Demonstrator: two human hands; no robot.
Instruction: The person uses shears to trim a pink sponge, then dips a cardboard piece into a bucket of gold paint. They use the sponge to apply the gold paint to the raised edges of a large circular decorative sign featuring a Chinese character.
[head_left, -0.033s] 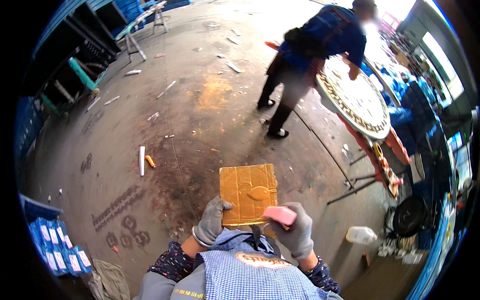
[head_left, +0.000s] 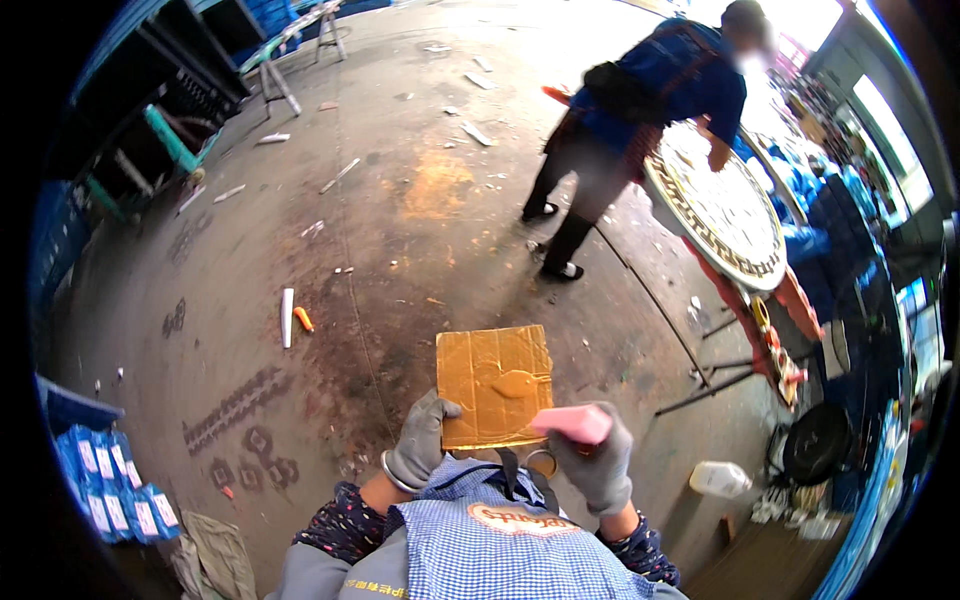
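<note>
My left hand (head_left: 421,438), in a grey glove, grips the left edge of a flat square piece of gold-coloured cardboard (head_left: 480,365). A glossy gold puddle (head_left: 515,384) lies on its right half. My right hand (head_left: 600,465), also gloved in grey, is closed around a pink, sponge-like block (head_left: 575,424). The block is by the cardboard's lower right corner; whether they touch I cannot tell. Something reddish shows under the block, mostly hidden by my fingers. A round rim, like that of a tin (head_left: 541,462), shows between my right hand and my apron.
Ahead to the right, a person (head_left: 650,95) leans over a round, patterned tabletop (head_left: 715,210) on a stand. A translucent jug (head_left: 720,478) and a black round pan-like thing (head_left: 818,443) sit at right. White strips and an orange-handled tool (head_left: 303,319) lie on the floor; blue packages (head_left: 115,485) at left.
My right hand has shifted slightly to the right with the pink block, baring more of the round rim. The view has moved a little; the cardboard stays in my left hand.
</note>
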